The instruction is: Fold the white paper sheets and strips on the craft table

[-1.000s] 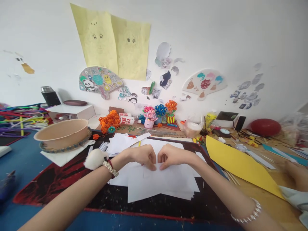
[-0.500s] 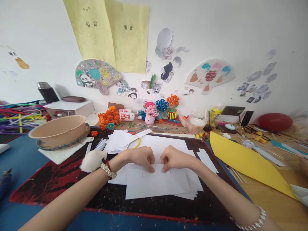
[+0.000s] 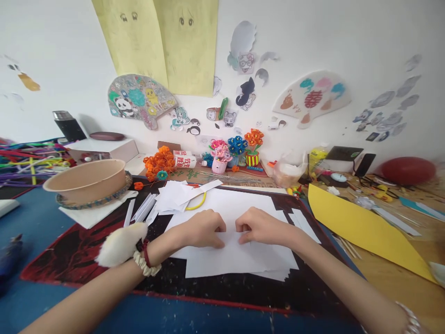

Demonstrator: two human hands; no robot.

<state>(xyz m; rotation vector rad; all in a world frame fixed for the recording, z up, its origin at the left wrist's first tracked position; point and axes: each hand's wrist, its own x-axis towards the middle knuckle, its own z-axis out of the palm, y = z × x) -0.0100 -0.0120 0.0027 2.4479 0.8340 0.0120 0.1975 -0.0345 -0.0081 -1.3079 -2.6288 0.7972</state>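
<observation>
White wall [image 3: 295, 28] w/ stickers [image 3: 245, 88] behind; blue desk [image 3: 156, 320] below, dark mat [image 3: 167, 287] on top, prob. to guard it. Beige basin [image 3: 86, 181] sits off left, prob. for elbow room. L hand [image 3: 205, 228]: fingers curled narrow, apparently pinching white sheet [image 3: 222, 264] at its far edge; R hand [image 3: 260, 227] same, likely to hold that edge even. Sheet's mid-mat, atop other papers [image 3: 278, 274]: plain, crisp-edged, near part flat. Yellow sheet [image 3: 365, 236] lies far R.
</observation>
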